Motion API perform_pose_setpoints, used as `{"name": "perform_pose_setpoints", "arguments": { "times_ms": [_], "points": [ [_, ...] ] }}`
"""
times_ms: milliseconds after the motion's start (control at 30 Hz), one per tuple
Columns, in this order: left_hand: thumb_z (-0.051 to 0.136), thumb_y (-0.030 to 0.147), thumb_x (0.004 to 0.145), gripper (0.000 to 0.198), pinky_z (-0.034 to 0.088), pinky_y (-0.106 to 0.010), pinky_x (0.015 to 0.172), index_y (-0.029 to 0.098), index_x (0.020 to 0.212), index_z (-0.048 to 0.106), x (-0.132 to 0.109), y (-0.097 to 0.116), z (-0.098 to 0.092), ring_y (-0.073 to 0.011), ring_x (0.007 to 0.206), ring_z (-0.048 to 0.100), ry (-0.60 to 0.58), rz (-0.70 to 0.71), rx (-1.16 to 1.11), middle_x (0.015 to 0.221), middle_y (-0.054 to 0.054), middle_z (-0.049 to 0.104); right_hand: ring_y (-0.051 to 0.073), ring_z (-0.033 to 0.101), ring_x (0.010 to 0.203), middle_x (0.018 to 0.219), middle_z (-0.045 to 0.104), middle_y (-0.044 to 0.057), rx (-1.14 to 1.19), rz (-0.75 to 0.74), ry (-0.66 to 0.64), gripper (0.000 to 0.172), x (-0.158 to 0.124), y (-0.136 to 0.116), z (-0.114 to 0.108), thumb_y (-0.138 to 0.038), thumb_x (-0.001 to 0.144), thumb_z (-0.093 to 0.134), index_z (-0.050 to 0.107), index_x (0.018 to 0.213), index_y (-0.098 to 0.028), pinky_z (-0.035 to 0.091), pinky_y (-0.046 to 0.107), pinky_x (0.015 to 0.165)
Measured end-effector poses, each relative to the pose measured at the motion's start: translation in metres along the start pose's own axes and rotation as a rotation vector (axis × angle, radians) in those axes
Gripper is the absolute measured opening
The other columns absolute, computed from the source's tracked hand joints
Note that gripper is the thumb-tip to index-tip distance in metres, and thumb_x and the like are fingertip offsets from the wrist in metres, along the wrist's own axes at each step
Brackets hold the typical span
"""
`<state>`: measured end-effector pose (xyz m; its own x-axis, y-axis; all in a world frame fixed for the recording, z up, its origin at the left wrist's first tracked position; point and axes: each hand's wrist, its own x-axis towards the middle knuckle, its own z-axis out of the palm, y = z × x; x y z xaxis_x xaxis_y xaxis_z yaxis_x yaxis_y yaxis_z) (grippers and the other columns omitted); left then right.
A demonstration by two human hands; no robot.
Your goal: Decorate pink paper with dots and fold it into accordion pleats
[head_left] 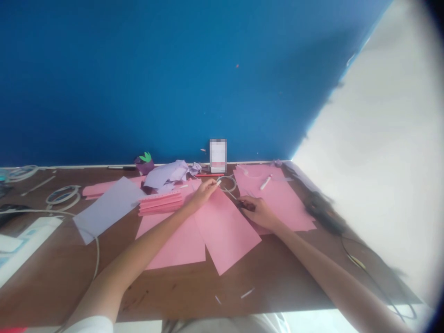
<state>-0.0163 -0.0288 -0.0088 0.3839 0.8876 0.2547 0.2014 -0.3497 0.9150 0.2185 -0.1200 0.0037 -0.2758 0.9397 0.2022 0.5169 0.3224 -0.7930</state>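
My left hand (205, 190) is closed, with a small white piece (218, 183) pinched at its fingertips, above the far end of a pink sheet (229, 231). To its right, my right hand (255, 211) is closed around the dark handles of scissors (244, 204). The thin blades point up and left toward my left hand. Both hands are over the pink sheets, and a ring of tape (229, 184) lies just behind them. More pink paper (173, 247) lies under my left forearm.
A folded pink stack (160, 202), crumpled lilac paper (168, 175) and a lilac sheet (109, 210) are at left. A white pen (266, 181) rests on pink sheets at right. A white power strip (31, 245) and cable are at far left. A phone-like object (218, 156) stands by the wall.
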Motion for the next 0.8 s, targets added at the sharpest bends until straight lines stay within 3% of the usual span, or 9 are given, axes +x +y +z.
{"name": "perform_pose_setpoints", "arguments": {
  "times_ms": [800],
  "points": [
    [0.056, 0.045, 0.084, 0.029, 0.040, -0.025, 0.073, 0.016, 0.086, 0.060, -0.0004, -0.0006, -0.0019, -0.0138, 0.078, 0.053, 0.009, 0.010, -0.074, 0.083, -0.001, 0.059, 0.014, 0.055, 0.068, 0.083, 0.067, 0.000, -0.009, 0.003, -0.026, 0.026, -0.0014, -0.0043, -0.0009, -0.026, 0.079, 0.054, 0.067, 0.101, -0.020, 0.043, 0.026, 0.062]
  ]
}}
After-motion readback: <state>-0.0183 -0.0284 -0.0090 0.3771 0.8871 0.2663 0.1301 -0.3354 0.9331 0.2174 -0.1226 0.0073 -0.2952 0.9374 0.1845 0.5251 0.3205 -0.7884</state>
